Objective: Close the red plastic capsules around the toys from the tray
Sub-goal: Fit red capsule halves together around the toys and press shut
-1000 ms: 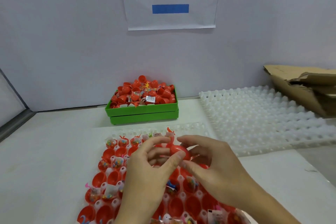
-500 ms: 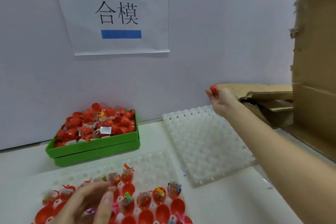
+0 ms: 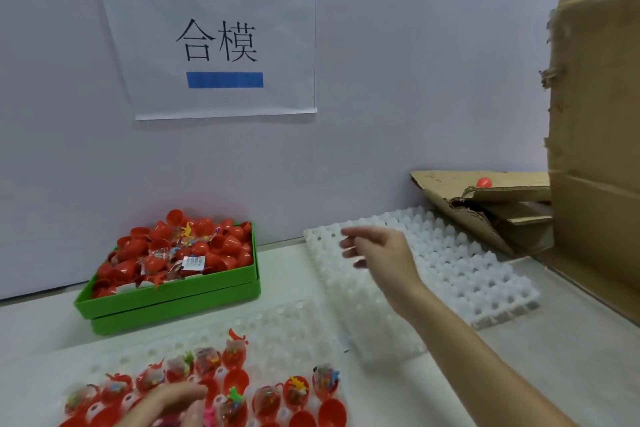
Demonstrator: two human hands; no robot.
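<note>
A clear dimpled tray [image 3: 294, 329] at the front holds several open red capsule halves [image 3: 235, 381] with bagged small toys [image 3: 325, 378] in them. My left hand [image 3: 166, 404] rests low on this tray among the halves, partly cut off by the frame's bottom edge; its grip is not clear. My right hand [image 3: 381, 253] hangs empty in the air over the white tray, fingers loosely spread. One closed red capsule [image 3: 483, 182] lies on the flap of the cardboard box at the right.
A green bin [image 3: 166, 295] heaped with red capsule halves and toy bags stands at the back left. A white dimpled tray [image 3: 467, 274] lies to the right. A tall cardboard box [image 3: 595, 114] and its torn flaps [image 3: 450, 184] fill the right side. A paper sign [image 3: 221, 45] hangs on the wall.
My right hand let go of the closed capsule at the cardboard box and drew back left and down, now empty. My left hand stayed on the front tray.
</note>
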